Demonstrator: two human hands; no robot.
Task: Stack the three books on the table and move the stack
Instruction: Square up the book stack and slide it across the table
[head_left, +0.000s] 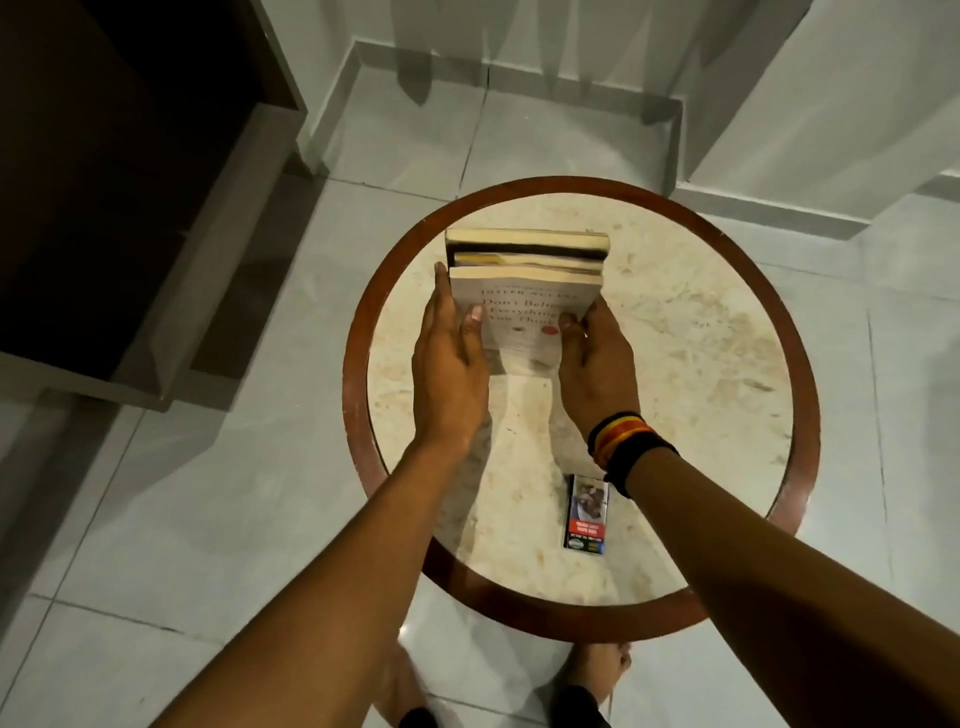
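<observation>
Your round surface (727, 322), stone-topped with a reddish wooden rim, fills most of the view over pale floor tiles. On its far left part sits the stack of three books (524, 291), already gathered one on another, the white-covered one on top and the two beneath showing their page edges beyond it. So the stacking looks done; what is left is the move. Your left hand (449, 358) presses flat against the stack's left side with the thumb on the top cover, and your right hand (592, 358), banded at the wrist, closes on the right side. Whether the stack has left the surface yet is hard to tell from this angle. Near the front rim lies a small printed packet (586, 512), well apart from the books
</observation>
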